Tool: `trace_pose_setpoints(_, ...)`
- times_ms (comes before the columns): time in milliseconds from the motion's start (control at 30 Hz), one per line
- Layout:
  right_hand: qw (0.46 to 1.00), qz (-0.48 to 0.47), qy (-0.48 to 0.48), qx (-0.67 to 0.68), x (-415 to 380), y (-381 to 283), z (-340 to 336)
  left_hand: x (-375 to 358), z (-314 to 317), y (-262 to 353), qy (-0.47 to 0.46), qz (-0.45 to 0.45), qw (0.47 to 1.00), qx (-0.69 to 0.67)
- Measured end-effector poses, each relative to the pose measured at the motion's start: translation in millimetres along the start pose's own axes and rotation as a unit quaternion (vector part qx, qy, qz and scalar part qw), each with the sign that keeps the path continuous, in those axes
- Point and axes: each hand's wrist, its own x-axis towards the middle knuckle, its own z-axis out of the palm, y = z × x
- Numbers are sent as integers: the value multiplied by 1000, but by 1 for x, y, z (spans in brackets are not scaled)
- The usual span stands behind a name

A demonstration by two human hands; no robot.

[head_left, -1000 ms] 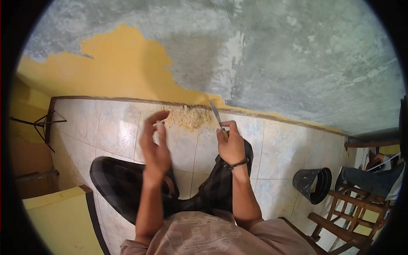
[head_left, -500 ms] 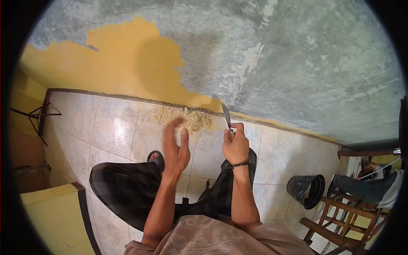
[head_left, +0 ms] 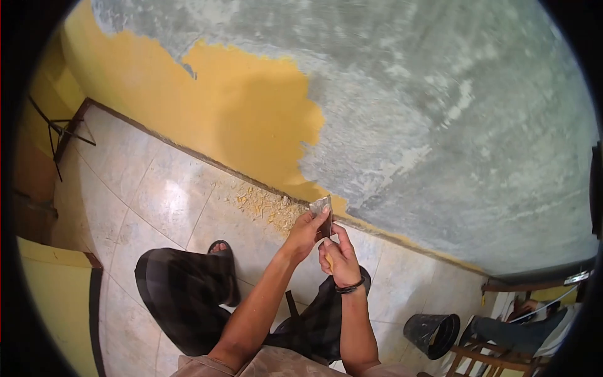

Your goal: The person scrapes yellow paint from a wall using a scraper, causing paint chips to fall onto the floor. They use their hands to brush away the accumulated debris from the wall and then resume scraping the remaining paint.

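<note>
My right hand (head_left: 342, 262) is closed around the handle of a putty knife, whose flat metal blade (head_left: 320, 205) points up toward the foot of the wall. My left hand (head_left: 305, 232) grips that blade, thumb lying across its face and fingers partly hidden behind it. Just beyond the hands, the wall (head_left: 389, 125) is bare grey at the right, with a ragged-edged patch of yellow paint (head_left: 264, 119) at the left. Yellow and pale paint scrapings (head_left: 270, 210) lie piled on the tiles along the wall's base, left of my hands.
A black bucket (head_left: 431, 333) stands at the right, beside wooden furniture (head_left: 496, 361). Another person (head_left: 527, 330) is seated beyond it. A thin black metal stand (head_left: 61, 131) is at the far left, and a yellow low wall (head_left: 53, 308) is at lower left.
My left hand, open before, has moved right and taken hold of the blade. The putty knife has turned its broad face toward me. The view has tilted and shifted.
</note>
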Motion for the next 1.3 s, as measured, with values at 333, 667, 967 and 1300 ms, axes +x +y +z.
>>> trace_pose_setpoints(333, 984, -14, 49, -168, 33, -38, 32, 19, 13, 23, -13, 47, 985, -163)
trace_pose_setpoints(667, 971, -29, 105, -212, 48, -72, 57, 39, 24, 51, -37, 102, 972, -206)
trace_pose_setpoints(967, 980, -45, 84, -176, 64, -81, 54, 51, 32, 69, 25, 65, 970, -235)
trace_pose_setpoints(1300, 974, -53, 144, -167, 59, -72, 64, 42, 46, 62, 63, 64, 954, -287)
